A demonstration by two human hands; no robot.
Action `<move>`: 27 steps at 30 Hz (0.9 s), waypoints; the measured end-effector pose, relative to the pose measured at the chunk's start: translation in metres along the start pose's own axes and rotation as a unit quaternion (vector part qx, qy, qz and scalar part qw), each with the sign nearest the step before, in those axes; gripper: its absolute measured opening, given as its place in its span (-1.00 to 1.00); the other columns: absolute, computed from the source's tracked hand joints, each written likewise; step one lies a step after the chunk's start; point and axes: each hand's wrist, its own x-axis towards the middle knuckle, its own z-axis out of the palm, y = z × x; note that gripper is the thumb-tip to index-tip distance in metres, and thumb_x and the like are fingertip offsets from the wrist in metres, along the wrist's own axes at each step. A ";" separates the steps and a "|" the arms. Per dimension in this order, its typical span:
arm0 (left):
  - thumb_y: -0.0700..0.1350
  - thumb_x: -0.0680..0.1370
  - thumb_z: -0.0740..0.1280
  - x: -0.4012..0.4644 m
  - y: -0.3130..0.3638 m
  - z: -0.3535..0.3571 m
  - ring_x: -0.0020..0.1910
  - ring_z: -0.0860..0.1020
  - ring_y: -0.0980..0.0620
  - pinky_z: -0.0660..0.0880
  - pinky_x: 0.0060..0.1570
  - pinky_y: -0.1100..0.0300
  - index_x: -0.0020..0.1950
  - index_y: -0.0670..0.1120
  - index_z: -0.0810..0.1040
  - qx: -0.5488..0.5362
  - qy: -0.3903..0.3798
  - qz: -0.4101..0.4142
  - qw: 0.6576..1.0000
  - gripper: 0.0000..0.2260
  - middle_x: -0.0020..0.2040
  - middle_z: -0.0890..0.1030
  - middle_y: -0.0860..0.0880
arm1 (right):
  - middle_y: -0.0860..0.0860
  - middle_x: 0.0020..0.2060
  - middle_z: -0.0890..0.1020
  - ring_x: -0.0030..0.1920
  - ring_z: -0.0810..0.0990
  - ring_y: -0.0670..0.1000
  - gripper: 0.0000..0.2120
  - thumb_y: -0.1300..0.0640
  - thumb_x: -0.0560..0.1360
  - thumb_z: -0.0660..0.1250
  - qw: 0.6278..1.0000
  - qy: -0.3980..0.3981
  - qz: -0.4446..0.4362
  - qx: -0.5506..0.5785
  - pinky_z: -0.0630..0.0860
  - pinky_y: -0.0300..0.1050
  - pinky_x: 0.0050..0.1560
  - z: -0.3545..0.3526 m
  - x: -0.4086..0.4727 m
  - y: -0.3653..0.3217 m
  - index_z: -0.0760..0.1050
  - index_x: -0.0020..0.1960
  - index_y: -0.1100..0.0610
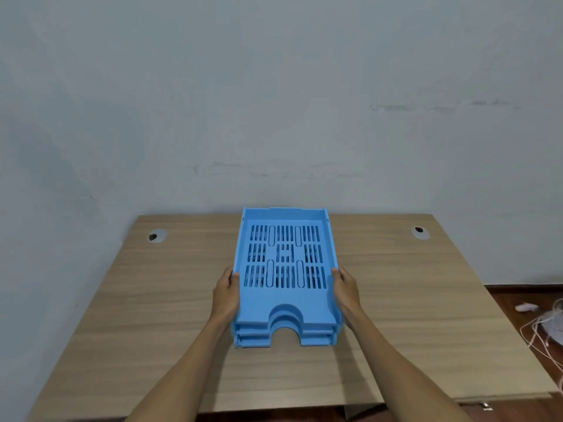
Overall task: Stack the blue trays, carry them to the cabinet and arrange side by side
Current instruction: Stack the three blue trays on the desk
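Observation:
A stack of three light-blue slotted trays (285, 303) sits in the middle of a wooden desk (128, 315), open notched fronts toward me. My left hand (226, 296) grips the stack's left wall, thumb on the top rim. On the right wall my right hand (345, 292) holds the same way. Whether the stack rests on the desk or is slightly lifted I cannot tell. No cabinet is in view.
The desk stands against a pale blue-grey wall (274, 102). Cable holes sit at its back left (157, 236) and back right (419, 232). To the right, white cords (545, 327) lie on a reddish wood floor.

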 end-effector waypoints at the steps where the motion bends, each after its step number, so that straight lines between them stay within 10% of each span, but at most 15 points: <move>1: -0.14 0.68 0.05 -0.002 0.001 0.000 -0.13 0.61 0.01 0.49 -0.24 0.27 0.17 -0.08 0.51 0.003 -0.001 -0.004 1.000 -0.75 -0.06 0.63 -0.02 | 0.21 0.39 0.46 0.40 0.40 0.19 -0.62 0.14 0.68 0.08 1.000 0.005 -0.001 0.001 0.29 -0.02 0.39 0.002 0.000 0.001 0.36 0.42 0.30; 8: -0.11 0.68 0.05 -0.012 -0.004 0.003 -0.08 0.61 -0.07 0.55 0.00 -0.03 0.16 -0.10 0.50 0.006 0.014 -0.012 1.000 -0.75 -0.02 0.63 -0.08 | 0.16 -0.29 0.46 -0.26 0.42 0.11 -0.66 0.07 0.66 0.03 1.000 0.014 -0.006 -0.017 0.40 0.02 -0.15 0.003 0.006 0.012 0.43 -0.18 0.18; 15: -0.09 0.69 0.02 -0.011 0.000 0.004 -0.21 0.54 -0.01 0.51 -0.17 0.09 0.13 -0.09 0.46 0.014 0.011 -0.025 1.000 -0.76 -0.08 0.61 -0.13 | 0.27 0.38 0.42 0.40 0.36 0.27 -0.58 0.11 0.68 0.03 0.999 -0.028 0.013 -0.010 0.28 0.15 0.42 -0.005 0.013 0.006 0.33 0.36 0.42; 21: -0.17 0.67 0.06 -0.021 0.008 0.000 -0.27 0.49 0.07 0.43 -0.35 0.42 0.12 -0.15 0.48 0.013 0.013 -0.036 0.999 -0.79 -0.15 0.56 -0.04 | 0.27 0.31 0.50 0.31 0.48 0.25 -0.59 0.08 0.67 0.06 0.999 -0.042 0.019 0.003 0.32 0.21 0.38 -0.008 0.011 0.007 0.38 0.32 0.38; 24: 0.09 0.65 0.08 -0.010 0.000 -0.006 0.04 0.59 -0.04 0.54 0.13 0.07 0.28 -0.09 0.46 -0.016 -0.014 -0.078 0.997 -0.64 0.12 0.61 -0.10 | 0.19 0.08 0.69 0.01 0.67 0.12 -0.53 -0.16 0.63 0.04 0.994 -0.086 0.060 0.040 0.58 0.11 0.15 -0.013 0.016 0.008 0.57 0.19 0.12; 27: 0.30 0.59 0.03 -0.002 -0.009 -0.009 0.00 0.67 -0.15 0.59 0.08 -0.11 0.21 -0.08 0.54 -0.100 -0.066 -0.152 0.981 -0.45 0.07 0.69 -0.18 | 0.17 0.01 0.72 -0.02 0.71 0.17 -0.35 -0.39 0.53 0.00 0.987 -0.127 0.083 0.052 0.60 0.18 0.13 -0.020 0.028 0.012 0.58 0.23 0.06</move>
